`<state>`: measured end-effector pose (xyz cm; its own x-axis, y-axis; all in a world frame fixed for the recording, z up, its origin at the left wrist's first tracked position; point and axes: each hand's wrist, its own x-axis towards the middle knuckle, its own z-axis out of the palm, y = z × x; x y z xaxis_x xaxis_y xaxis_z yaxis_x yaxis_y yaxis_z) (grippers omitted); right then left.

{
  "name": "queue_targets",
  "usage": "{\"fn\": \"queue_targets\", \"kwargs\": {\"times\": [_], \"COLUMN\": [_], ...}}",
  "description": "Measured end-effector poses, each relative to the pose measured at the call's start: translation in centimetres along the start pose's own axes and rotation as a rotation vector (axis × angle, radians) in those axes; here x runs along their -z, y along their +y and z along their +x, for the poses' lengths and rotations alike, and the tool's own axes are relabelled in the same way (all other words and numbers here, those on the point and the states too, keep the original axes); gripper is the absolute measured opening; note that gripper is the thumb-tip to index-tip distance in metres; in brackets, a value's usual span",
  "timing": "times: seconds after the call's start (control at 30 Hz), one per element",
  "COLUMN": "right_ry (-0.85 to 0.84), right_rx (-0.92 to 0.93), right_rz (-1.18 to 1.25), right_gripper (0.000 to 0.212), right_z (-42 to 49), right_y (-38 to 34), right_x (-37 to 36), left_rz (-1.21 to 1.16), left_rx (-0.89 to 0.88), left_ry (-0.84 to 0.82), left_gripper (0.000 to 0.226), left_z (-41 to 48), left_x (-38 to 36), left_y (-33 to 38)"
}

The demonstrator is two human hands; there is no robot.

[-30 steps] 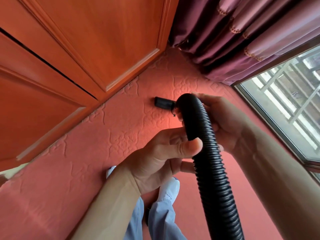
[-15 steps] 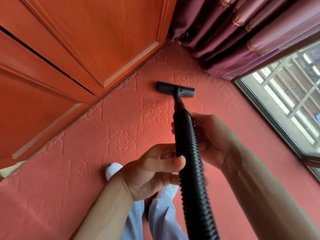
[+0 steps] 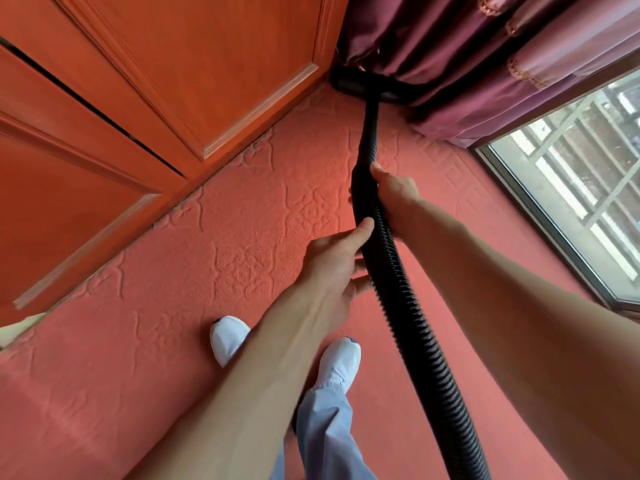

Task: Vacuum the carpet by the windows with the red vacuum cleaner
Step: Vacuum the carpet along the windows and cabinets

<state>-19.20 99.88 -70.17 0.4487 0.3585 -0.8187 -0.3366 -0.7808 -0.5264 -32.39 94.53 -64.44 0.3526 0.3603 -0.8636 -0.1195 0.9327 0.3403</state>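
Observation:
A black ribbed vacuum hose runs from the lower right up to a thin black wand. The black floor nozzle lies on the red embossed carpet in the far corner, partly under the curtain hem. My right hand grips the hose high up, near where the wand begins. My left hand holds the hose just below, thumb on top and fingers curled beneath. The red vacuum body is out of view.
Orange wooden cabinet doors line the left side. Purple curtains hang at the top right above the corner. A window reaching the floor runs along the right. My two white shoes stand on the carpet below my arms.
Both arms have stretched forward and the nozzle has slid away across the carpet into the corner, now under the curtain edge. My grip on the hose is unchanged.

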Motion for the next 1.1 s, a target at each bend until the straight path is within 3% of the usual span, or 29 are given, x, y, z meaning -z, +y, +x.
{"fn": "queue_targets", "kwargs": {"times": [0.2,0.27,0.4,0.57,0.8,0.93,1.1], "right_ry": [-0.215,-0.324,-0.461,-0.432,-0.302,-0.294,-0.267], "right_rx": [-0.033,-0.100,-0.236,-0.265,-0.092,0.027,-0.002], "right_rz": [-0.070,-0.167,-0.229,-0.247,-0.409,-0.553,-0.568], "right_gripper": [0.047,0.047,0.039,0.034,0.052,0.046,0.042], "right_z": [-8.0,-11.3,-15.9,-15.5,-10.2,-9.5,-10.1], "right_y": [-1.0,-1.5,-1.7,-0.3,1.5,1.8,2.8], "right_x": [2.9,4.1,5.7,5.4,1.9,0.2,2.1], "left_rz": [0.026,0.022,-0.001,-0.084,-0.260,-0.267,-0.263], "left_rx": [0.059,0.075,0.084,0.039,-0.032,-0.063,0.013], "left_ry": [-0.530,-0.644,-0.799,-0.710,-0.336,-0.292,-0.358], "left_gripper": [0.026,0.013,0.018,0.013,0.017,0.022,0.020], "left_z": [-4.4,-6.5,-8.9,-9.8,-7.5,-6.8,-8.5], "left_x": [2.4,1.7,1.4,1.2,0.6,1.3,0.9], "left_y": [0.6,0.0,-2.0,-4.3,-5.6,-5.9,-6.7]}}
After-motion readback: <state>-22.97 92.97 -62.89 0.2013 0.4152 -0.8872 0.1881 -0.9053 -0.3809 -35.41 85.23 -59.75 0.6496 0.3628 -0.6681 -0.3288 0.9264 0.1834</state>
